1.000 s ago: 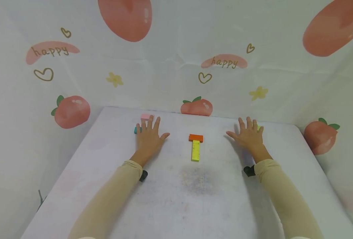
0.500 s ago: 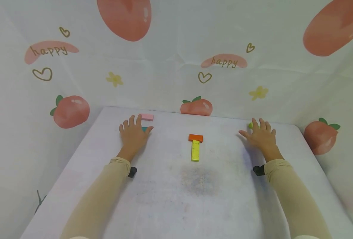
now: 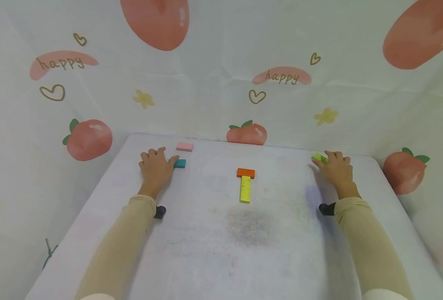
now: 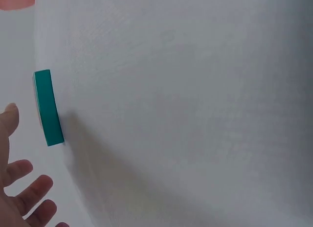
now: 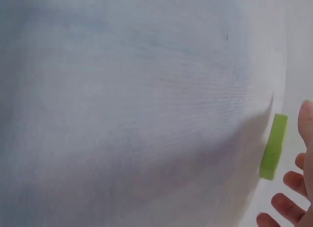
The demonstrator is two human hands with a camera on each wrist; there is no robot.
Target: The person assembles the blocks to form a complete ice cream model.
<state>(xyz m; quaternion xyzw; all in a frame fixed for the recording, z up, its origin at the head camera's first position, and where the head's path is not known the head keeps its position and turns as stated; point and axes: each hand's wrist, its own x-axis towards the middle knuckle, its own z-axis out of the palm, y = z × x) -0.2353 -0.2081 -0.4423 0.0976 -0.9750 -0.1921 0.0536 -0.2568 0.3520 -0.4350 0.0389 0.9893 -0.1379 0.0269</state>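
My left hand (image 3: 155, 168) hovers at the far left of the table, fingers loosely bent and spread. Its thumb overlaps the left end of a teal block (image 3: 180, 163) in the head view. The left wrist view shows a gap between the thumb and that teal block (image 4: 48, 107). Over on the far right, my right hand (image 3: 336, 168) is beside a light green block (image 3: 320, 157), partly covered by the hand. In the right wrist view, bent fingers and thumb stand apart from the green block (image 5: 274, 147). Neither hand holds anything.
A pink block (image 3: 184, 146) lies behind the teal one, close to the table's back edge. Mid-table, an orange block (image 3: 245, 173) and a yellow block (image 3: 245, 189) form a T. A printed cloth (image 3: 206, 104) hangs behind the white table (image 3: 206, 258).
The left hand has moved left, uncovering the teal and pink blocks. My right hand has shifted right to the green block's right side. Fingers of both hands have bent more. The blocks stay put.
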